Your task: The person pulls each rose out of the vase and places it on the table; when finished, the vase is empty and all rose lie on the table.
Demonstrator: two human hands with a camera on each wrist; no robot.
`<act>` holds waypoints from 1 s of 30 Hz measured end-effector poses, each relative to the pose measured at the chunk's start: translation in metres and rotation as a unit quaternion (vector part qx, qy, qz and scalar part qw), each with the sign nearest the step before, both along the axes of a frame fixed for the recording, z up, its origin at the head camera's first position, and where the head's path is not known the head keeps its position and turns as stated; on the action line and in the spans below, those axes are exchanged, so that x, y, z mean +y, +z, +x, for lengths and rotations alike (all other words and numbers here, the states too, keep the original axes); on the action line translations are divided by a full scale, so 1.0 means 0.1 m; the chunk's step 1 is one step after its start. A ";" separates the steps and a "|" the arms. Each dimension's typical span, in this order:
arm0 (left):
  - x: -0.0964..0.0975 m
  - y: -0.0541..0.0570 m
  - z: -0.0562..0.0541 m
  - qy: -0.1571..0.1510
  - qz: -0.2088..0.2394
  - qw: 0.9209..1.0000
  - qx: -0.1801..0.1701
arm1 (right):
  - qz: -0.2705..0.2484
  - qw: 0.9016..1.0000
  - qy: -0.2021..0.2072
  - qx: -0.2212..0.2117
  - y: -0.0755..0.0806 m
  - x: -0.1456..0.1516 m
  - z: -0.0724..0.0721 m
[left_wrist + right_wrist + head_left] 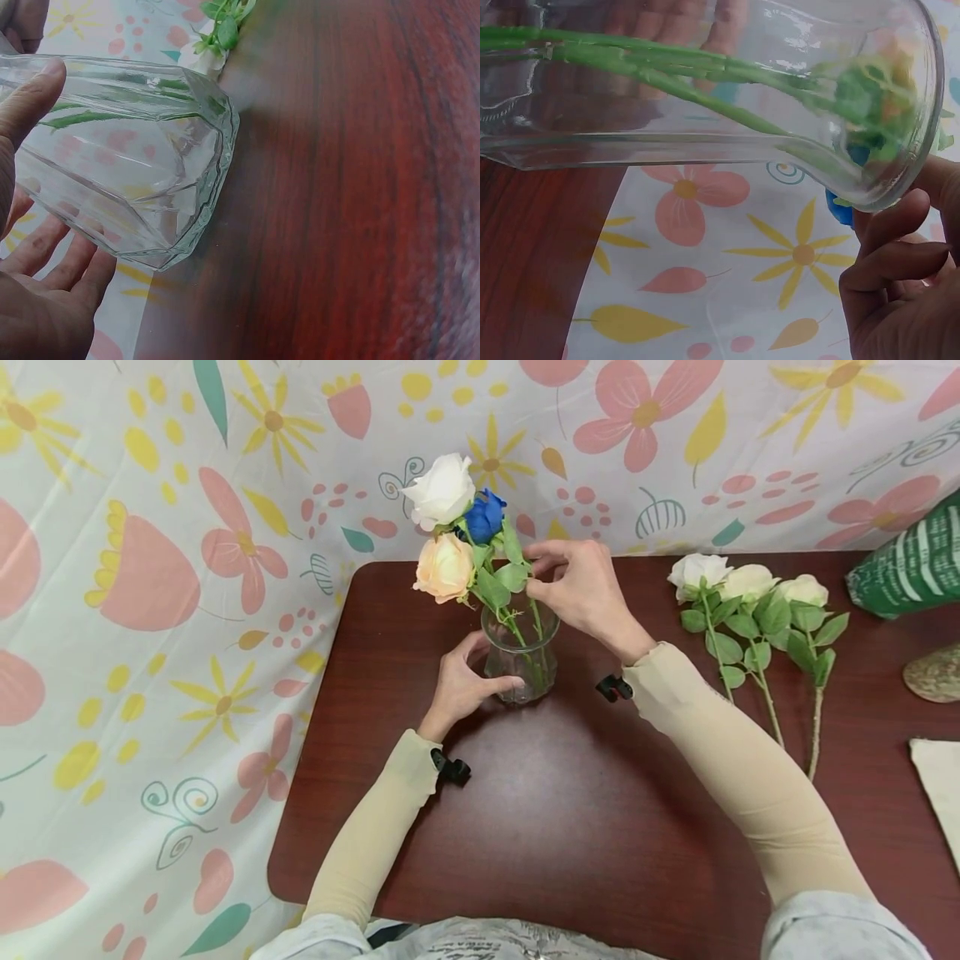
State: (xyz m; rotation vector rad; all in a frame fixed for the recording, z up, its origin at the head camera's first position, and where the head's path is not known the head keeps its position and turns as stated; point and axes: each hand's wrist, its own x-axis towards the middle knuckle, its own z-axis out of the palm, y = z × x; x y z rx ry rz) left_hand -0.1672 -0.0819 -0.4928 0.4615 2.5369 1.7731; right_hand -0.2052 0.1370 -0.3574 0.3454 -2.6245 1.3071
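A clear glass vase with faceted sides stands on the table, and green stems reach down inside it. My left hand grips the vase low on its left side, its thumb along the glass and its fingers round the other side. Above the rim lean a white rose, a blue rose and a peach rose. Beside the rim, my right hand pinches the blue rose by its leafy stem; leaves partly hide the fingertips.
Three white and cream roses lie on the dark red wooden table at the right. Beyond them are a green patterned object, a brownish rounded object and a pale cloth-like piece. A flowered curtain borders the back and left.
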 end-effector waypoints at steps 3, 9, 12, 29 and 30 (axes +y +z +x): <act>0.00 0.00 0.00 0.000 0.001 1.000 -0.001 | -0.013 1.000 -0.008 -0.005 -0.01 0.00 0.01; 0.01 0.00 -0.01 0.001 0.003 1.000 0.001 | -0.043 0.999 -0.028 -0.012 0.02 -0.01 0.04; 0.01 0.00 0.00 0.001 0.003 1.000 0.005 | -0.067 0.997 -0.040 -0.015 0.02 -0.01 0.05; 0.01 0.00 0.00 0.007 -0.002 1.000 0.003 | -0.209 0.975 -0.080 -0.008 0.12 0.00 0.13; 0.01 0.00 0.00 0.008 -0.002 1.000 0.002 | -0.215 0.973 -0.080 -0.006 0.13 0.01 0.14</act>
